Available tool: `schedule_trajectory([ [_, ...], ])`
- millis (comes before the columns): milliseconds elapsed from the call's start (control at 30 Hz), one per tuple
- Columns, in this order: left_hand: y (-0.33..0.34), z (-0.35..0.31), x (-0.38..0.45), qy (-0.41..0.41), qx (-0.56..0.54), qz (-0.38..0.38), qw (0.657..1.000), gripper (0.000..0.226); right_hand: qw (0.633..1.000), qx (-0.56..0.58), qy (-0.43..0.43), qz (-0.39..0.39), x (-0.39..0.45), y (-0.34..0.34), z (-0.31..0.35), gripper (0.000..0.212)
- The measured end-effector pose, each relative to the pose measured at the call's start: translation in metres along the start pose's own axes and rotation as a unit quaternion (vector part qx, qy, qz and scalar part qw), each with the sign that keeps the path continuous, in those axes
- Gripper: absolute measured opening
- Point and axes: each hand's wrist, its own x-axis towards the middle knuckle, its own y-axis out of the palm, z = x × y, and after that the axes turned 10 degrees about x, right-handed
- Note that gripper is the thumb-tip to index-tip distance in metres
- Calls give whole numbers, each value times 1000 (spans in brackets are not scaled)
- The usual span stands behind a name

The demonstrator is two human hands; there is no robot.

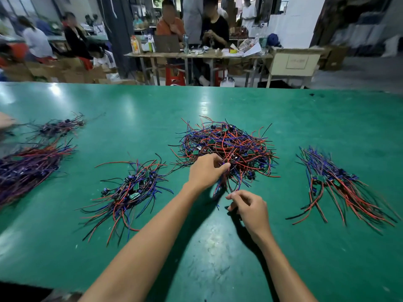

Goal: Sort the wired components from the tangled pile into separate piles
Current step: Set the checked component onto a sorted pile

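Progress: partly sorted | tangled red-blue-black wire pile point(226, 147) at 12 o'clock remains | left hand point(205, 171) pinches its wires | right hand point(250, 207) loosely curled, seemingly empty | sorted piles at 9 point(128, 190) and 3 o'clock point(335, 182)

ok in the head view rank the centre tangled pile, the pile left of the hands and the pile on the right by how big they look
1. centre tangled pile, looks largest
2-3. right pile and the pile left of the hands look alike; wide-angle stretch near the edge makes ranking them unsure
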Motion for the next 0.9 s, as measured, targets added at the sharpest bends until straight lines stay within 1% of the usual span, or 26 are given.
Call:
schedule_trajectory([
  [67,11,-4,-2,-30,-81,-18,996,27,1000,2,3,3,0,0,-2,17],
  [133,16,-2,-10,-42,-211,-21,976,20,1000,9,1,1,1,0,-2,19],
  [200,14,0,-24,-45,-327,9,944,20,1000,14,-4,-8,3,1,-2,20],
  [233,12,2,-32,-42,-360,32,931,22,1000,17,-5,-12,5,1,-2,21],
  [267,9,4,-40,-35,-373,55,926,24,1000,23,-5,-12,7,0,-3,22],
  [333,5,8,-55,-11,-374,91,923,29,999,50,-10,13,7,-1,-2,21],
  [400,0,11,-64,16,-377,122,918,31,993,107,-26,50,5,-3,0,17],
  [500,-5,15,-68,45,-332,166,928,36,985,153,-27,74,3,-8,3,15],
  [567,-5,15,-71,32,-321,177,930,37,987,150,-27,52,4,-9,2,12],
  [700,-3,18,-76,9,-334,172,927,29,986,160,-33,-5,3,-3,-1,15],
  [800,0,20,-80,10,-335,160,929,34,986,164,-28,-15,2,-3,-3,13],
  [900,4,19,-86,12,-309,140,940,33,986,163,-25,-18,1,-2,-2,12],
])
